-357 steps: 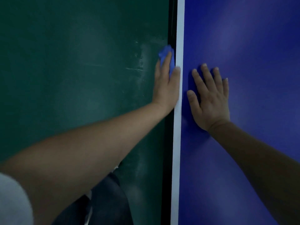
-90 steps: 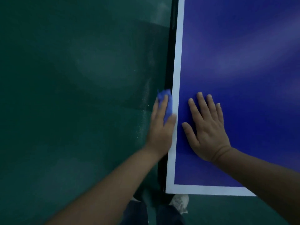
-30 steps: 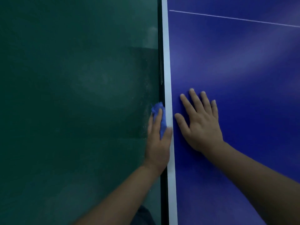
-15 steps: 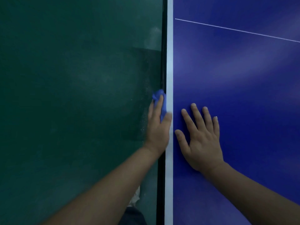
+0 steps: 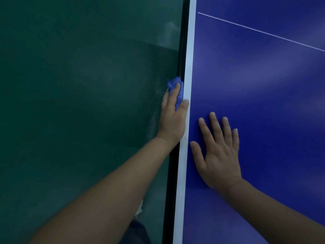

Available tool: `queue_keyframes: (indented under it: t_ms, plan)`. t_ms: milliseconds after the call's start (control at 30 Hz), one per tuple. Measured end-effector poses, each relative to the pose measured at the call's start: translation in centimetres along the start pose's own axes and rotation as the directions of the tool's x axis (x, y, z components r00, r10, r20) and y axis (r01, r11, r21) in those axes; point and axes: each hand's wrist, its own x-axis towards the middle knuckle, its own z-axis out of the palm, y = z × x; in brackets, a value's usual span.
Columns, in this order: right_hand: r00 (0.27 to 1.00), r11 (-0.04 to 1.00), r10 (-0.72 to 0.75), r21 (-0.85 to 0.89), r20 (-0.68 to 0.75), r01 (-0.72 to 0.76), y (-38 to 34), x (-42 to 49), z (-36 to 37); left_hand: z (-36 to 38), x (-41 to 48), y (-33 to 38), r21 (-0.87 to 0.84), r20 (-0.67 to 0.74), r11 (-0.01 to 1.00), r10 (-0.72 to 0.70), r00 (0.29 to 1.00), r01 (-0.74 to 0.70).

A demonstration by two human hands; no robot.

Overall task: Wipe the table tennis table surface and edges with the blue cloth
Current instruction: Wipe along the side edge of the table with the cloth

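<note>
- Tabletop (image 5: pixel 263 88): a dark blue table tennis surface filling the right side of the view and reflecting soft light.
- White border stripe (image 5: pixel 189 64): ran along the tabletop's left margin from top to bottom of the view.
- Thin white line (image 5: pixel 263 32): crossed the blue surface at a slant near the upper right.
- Black side edge (image 5: pixel 181 50): the tabletop's vertical face, directly left of the stripe.
- Blue cloth (image 5: pixel 174 84): bunched and pressed against the black side edge, partly covered by fingers.
- Left hand (image 5: pixel 173 120): clamped on the blue cloth, fingers over it on the outer side, thumb lying on the white border stripe, forearm reaching in from the lower left.
- Right hand (image 5: pixel 218 155): palm down and flat on the tabletop, fingers straight and spread, just right of the stripe and nearer the person than the left hand.
- Green floor (image 5: pixel 79 85): lay to the left below the tabletop, with pale dusty specks near the edge.
- Dark trouser leg (image 5: pixel 139 231): showed at the bottom beneath the left forearm.
</note>
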Motion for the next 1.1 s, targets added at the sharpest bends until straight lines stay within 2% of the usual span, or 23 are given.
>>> queue_keyframes:
  t_ms: [133, 267, 400, 500, 567, 667, 700, 833, 900, 1000, 1100]
  plan:
    - [1.000, 1.000, -0.006, 0.016, -0.005, 0.006, -0.1, -0.1, -0.1, -1.4, -9.4, -3.7, 0.051, 0.014, 0.996, 0.079, 0.997, -0.080]
    - [1.000, 1.000, -0.013, 0.028, -0.020, 0.014, 0.0, -0.1, 0.0, -2.5, -16.9, -4.9, 0.070, 0.048, 0.997, -0.037, 0.998, 0.034]
    - [1.000, 1.000, -0.012, 0.019, -0.017, 0.012, 0.1, 0.0, 0.2, -1.6, -11.2, -3.0, 0.111, 0.037, 0.992, 0.058, 0.998, -0.062]
    - [1.000, 1.000, -0.006, 0.003, 0.003, 0.006, 0.0, -0.1, 0.1, -0.6, -3.6, -0.6, 0.107, 0.004, 0.994, 0.014, 1.000, -0.014]
    - [1.000, 1.000, 0.001, 0.003, 0.004, -0.001, 0.0, -0.1, 0.0, -0.2, -1.8, 0.4, 0.080, 0.008, 0.996, 0.023, 1.000, -0.024]
    - [1.000, 1.000, -0.001, 0.008, 0.006, 0.001, 0.0, 0.0, -0.1, -0.9, -6.1, -1.0, 0.152, 0.061, 0.970, 0.182, 0.981, -0.189]
    - [1.000, 1.000, -0.001, 0.013, 0.001, 0.001, 0.0, 0.0, -0.2, -1.3, -8.5, -1.9, 0.146, 0.069, 0.968, 0.194, 0.979, -0.202]
    - [0.999, 0.999, -0.001, 0.041, -0.033, 0.003, 0.0, -0.1, 0.0, -2.6, -14.6, -3.5, 0.071, 0.082, 0.995, 0.064, 0.995, -0.070]
    - [0.999, 0.999, -0.001, 0.042, -0.050, 0.003, 0.0, -0.1, 0.1, -2.4, -12.0, -2.6, 0.103, 0.115, 0.991, 0.077, 0.990, -0.089]
    - [0.997, 0.999, -0.013, 0.039, -0.070, 0.015, 0.1, 0.0, 0.2, -1.1, -3.0, -0.5, 0.139, 0.127, 0.977, 0.145, 0.981, -0.162]
    - [0.997, 1.000, -0.009, 0.029, -0.074, 0.011, 0.2, -0.1, 0.2, 0.4, 5.2, 1.7, 0.078, 0.075, 0.995, 0.061, 0.995, -0.067]
